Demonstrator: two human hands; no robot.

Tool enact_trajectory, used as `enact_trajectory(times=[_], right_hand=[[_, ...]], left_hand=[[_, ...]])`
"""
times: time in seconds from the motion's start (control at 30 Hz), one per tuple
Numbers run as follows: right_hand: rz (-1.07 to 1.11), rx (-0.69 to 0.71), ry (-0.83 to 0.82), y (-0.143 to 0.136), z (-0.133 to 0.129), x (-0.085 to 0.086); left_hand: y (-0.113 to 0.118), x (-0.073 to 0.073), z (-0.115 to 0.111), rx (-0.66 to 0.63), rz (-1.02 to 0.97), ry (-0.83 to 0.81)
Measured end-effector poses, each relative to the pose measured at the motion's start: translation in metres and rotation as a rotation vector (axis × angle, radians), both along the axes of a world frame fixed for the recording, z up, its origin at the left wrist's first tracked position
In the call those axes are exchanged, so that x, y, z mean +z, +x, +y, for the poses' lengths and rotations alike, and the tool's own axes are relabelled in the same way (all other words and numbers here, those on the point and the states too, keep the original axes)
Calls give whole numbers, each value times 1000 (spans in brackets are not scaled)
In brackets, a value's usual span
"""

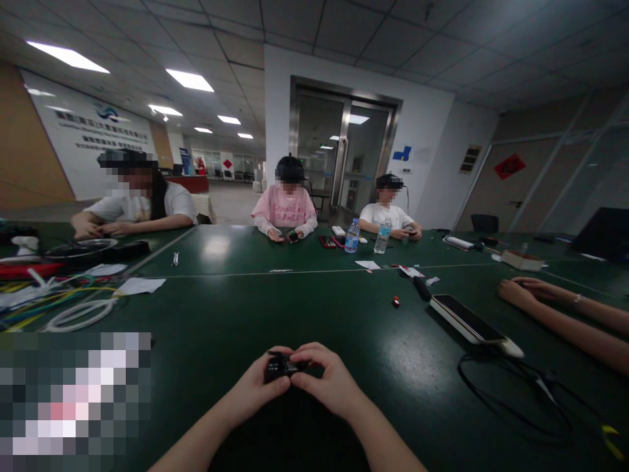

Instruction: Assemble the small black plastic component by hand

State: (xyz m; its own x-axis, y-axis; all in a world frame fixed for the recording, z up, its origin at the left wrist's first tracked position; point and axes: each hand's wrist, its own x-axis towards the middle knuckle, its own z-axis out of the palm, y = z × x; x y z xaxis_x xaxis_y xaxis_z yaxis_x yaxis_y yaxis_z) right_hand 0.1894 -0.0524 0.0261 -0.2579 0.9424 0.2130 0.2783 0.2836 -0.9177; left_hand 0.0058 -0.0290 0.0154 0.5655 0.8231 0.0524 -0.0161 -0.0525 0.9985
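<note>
A small black object (278, 368) is held between both hands, low in the middle of the head view, above the dark green table (221, 334). My left hand (258, 387) grips its left side, with the thumb along the near edge. From the right, my right hand (327, 377) closes on it, thumb and fingers meeting at its right end. The object's finer details are too dark to tell. A small red item (396, 301) lies on the table beyond my right hand.
Cables (73, 314) and papers (142, 286) lie at left. A phone on a white device (466, 318), a black cable (511, 419) and another person's hands (525, 292) are at right. Bottles (352, 237) and three seated people are across the table.
</note>
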Motion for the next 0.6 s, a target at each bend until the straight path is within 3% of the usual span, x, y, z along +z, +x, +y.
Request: enact_trajectory(times=[0.37,0.6], right_hand=[[-34,27,24,2,-4,11],[-41,62,17,2,-5,13]], left_hand=[[1,14,-1,-40,-7,-109],[-3,5,2,-63,-1,-87]])
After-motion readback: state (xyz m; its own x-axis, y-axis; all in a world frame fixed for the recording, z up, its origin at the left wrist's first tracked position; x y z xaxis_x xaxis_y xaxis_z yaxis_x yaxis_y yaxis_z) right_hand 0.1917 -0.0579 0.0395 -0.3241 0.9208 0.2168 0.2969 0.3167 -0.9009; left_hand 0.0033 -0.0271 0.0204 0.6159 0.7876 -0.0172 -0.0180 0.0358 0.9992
